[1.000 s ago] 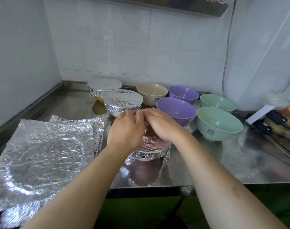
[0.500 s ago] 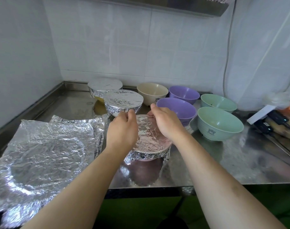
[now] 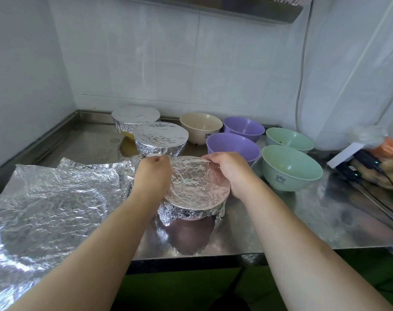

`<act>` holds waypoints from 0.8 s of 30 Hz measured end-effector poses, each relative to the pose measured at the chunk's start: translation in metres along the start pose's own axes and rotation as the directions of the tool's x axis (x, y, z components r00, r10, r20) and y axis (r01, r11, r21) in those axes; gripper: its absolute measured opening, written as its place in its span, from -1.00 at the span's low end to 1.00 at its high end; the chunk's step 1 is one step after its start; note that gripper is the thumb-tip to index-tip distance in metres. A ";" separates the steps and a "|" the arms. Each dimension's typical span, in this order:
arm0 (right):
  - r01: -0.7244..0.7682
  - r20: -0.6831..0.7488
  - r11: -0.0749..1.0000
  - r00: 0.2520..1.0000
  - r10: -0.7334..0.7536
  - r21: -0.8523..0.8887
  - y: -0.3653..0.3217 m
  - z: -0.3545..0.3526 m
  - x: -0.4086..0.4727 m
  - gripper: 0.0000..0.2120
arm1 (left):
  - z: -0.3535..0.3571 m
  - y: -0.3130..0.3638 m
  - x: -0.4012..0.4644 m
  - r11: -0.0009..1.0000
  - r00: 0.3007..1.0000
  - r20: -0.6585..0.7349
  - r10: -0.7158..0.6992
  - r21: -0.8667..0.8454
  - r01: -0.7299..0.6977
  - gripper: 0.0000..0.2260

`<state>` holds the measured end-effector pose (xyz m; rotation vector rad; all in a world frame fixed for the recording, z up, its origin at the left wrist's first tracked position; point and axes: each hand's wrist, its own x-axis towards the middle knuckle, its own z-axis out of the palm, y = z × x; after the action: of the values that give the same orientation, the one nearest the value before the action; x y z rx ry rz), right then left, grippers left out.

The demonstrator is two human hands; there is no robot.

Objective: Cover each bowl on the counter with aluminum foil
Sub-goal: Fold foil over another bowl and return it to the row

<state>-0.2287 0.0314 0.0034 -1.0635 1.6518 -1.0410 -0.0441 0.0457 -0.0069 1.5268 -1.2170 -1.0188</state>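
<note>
1. Head view: a foil-covered bowl (image 3: 196,191) stands near the front edge of the steel tabletop (image 3: 303,221), its foil pulled flat across the top and crimped down over the rim, with a pink base showing under the foil skirt.
2. The left hand (image 3: 154,176) sits on the bowl's left rim, fingers curled down over the foil edge in a closed grip on it.
3. The right hand (image 3: 228,169) lies on the far right rim, fingers bent round the foil edge, likewise gripping it.
4. Behind this bowl stand two more foil-covered bowls: one just behind (image 3: 160,139), and one further back near the wall (image 3: 136,117) with a yellow base showing beneath it.
5. Five bowls stand uncovered: a cream bowl (image 3: 201,127), a rear purple bowl (image 3: 243,129), a front purple bowl (image 3: 233,148), a rear green bowl (image 3: 289,140) and a front green bowl (image 3: 292,170) just right of the right hand.
6. Loose crumpled foil sheets (image 3: 52,209) lie spread on the left of the tabletop, touching the left forearm's side.
7. At the far right lie black cables and a bag of orange items (image 3: 388,162), too blurred to identify.
</note>
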 end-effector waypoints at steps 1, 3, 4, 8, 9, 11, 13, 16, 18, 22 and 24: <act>0.000 0.009 1.000 1.000 0.000 0.002 0.000 -0.001 0.002 -0.59 | -0.001 0.003 0.004 1.000 0.999 0.030 -0.011 0.001 0.011 -0.73; -0.002 0.031 1.000 1.000 0.002 0.019 -0.003 0.000 0.004 -0.66 | -0.004 0.011 0.011 0.999 0.995 0.088 -0.037 0.009 0.036 -0.82; -0.003 0.046 1.000 0.999 0.002 0.026 -0.005 0.001 0.005 -0.72 | -0.005 0.014 0.015 0.999 0.992 0.119 -0.051 0.000 0.051 -0.83; -0.030 0.128 0.999 0.991 0.027 0.024 -0.012 0.003 0.006 -0.74 | -0.006 0.019 0.023 0.988 0.969 0.201 -0.143 -0.025 0.151 -0.73; -0.037 0.122 0.999 0.992 0.035 0.011 -0.011 0.002 0.007 -0.73 | -0.006 0.018 0.023 0.984 0.963 0.214 -0.164 -0.026 0.174 -0.71; -0.023 0.106 1.000 0.994 0.022 0.001 -0.006 0.002 0.009 -0.73 | -0.006 0.015 0.021 0.974 0.947 0.249 -0.202 -0.054 0.222 -0.70; -0.025 0.093 1.000 0.995 0.023 0.016 0.000 0.002 0.012 -0.72 | -0.004 0.011 0.023 0.959 0.940 0.255 -0.228 -0.108 0.262 -0.73; -0.098 0.099 0.989 0.991 0.087 0.111 0.004 0.002 0.014 -0.78 | -0.003 0.004 0.032 0.952 0.938 0.272 -0.217 -0.154 0.265 -0.77; -0.103 0.152 0.982 0.985 0.079 0.158 0.005 0.002 0.016 -0.74 | -0.003 0.006 0.035 0.951 0.930 0.314 -0.189 -0.177 0.253 -0.80; -0.106 0.261 0.972 0.964 0.049 0.212 0.005 -0.002 0.018 -0.62 | -0.006 0.014 0.034 0.958 0.905 0.396 -0.158 -0.161 0.237 -0.70; -0.078 0.268 0.979 0.963 0.025 0.188 0.004 -0.003 0.018 -0.62 | -0.006 0.013 0.031 0.959 0.890 0.426 -0.162 -0.143 0.243 -0.71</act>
<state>-0.2365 0.0166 -0.0040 -0.9765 1.3260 -0.9606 -0.0359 0.0146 0.0051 1.3449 -1.2089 -1.6142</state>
